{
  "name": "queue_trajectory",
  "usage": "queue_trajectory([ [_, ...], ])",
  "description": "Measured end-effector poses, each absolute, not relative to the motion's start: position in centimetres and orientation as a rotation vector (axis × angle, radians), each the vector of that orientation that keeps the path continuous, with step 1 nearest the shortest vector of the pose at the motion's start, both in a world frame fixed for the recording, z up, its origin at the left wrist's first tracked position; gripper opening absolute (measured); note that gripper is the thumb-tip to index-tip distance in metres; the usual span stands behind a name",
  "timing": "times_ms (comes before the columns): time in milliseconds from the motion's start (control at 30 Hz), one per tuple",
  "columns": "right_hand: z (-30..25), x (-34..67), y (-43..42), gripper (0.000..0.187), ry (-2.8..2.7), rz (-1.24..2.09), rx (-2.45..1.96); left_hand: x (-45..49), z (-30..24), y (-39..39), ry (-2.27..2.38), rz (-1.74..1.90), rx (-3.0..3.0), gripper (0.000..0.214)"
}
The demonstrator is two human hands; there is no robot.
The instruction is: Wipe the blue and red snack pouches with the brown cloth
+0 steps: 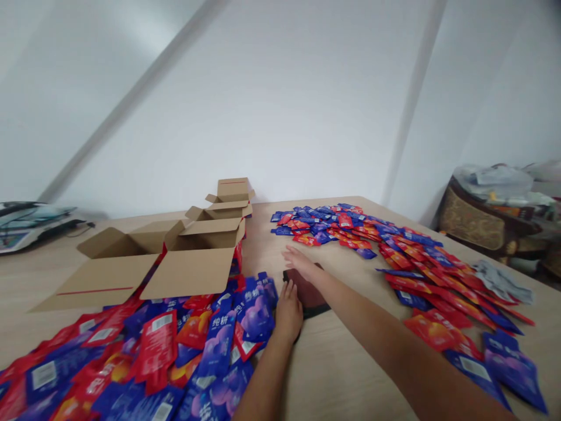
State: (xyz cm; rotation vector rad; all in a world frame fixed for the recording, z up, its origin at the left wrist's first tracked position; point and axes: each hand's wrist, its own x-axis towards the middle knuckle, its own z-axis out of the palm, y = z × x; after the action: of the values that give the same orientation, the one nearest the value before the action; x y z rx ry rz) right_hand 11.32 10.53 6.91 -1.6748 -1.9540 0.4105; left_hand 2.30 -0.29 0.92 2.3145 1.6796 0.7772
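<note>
- The left hand [289, 311] is resting palm-down at the left edge of a dark brown flat item [312, 297]; its thumb is not clearly showing, so I cannot tell whether its grip is pinching that edge.
- The right hand [301, 263] is reaching across the item's far part, its fingers stretching out straight and its grip released.
- The dark brown flat item is lying on the bare middle of the worktop [331, 368], between two spreads of packets, with the right forearm partly covering it.
- A heap of red and blue packets [219, 336] is filling the near left, its edge lying just beside the left hand.
- More red and blue packets [421, 266] are curving from the far middle down the right side, lying apart from the item.
- Cardboard boxes [188, 272] are standing in a row behind the left heap, their flaps spreading outward.
- A grey cloth [502, 282] is lying beside the right-hand packets.
</note>
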Motion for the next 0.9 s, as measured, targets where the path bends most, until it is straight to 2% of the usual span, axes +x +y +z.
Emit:
queue_trajectory([
  [333, 3.8, 19.3, 19.4, 0.064, -2.100, 0.040, -1.860, 2.5, 2.3, -1.0, 1.704, 0.777, 2.201, 0.050],
  [500, 3.5, 19.3, 21.4, 0.050, -2.236, -0.059, -1.872, 2.4, 2.1, -1.0, 1.700, 0.839, 2.165, 0.043],
  [667, 3.6, 19.0, 19.5, 0.037, -2.338, -0.108, -1.857, 2.4, 2.0, -0.9, 1.698, 0.865, 2.179, 0.042],
  [900, 8.3, 23.3, 14.8, 0.032, -2.403, -0.063, -1.828, 2.4, 1.7, -0.5, 1.666, 0.886, 2.208, 0.041],
])
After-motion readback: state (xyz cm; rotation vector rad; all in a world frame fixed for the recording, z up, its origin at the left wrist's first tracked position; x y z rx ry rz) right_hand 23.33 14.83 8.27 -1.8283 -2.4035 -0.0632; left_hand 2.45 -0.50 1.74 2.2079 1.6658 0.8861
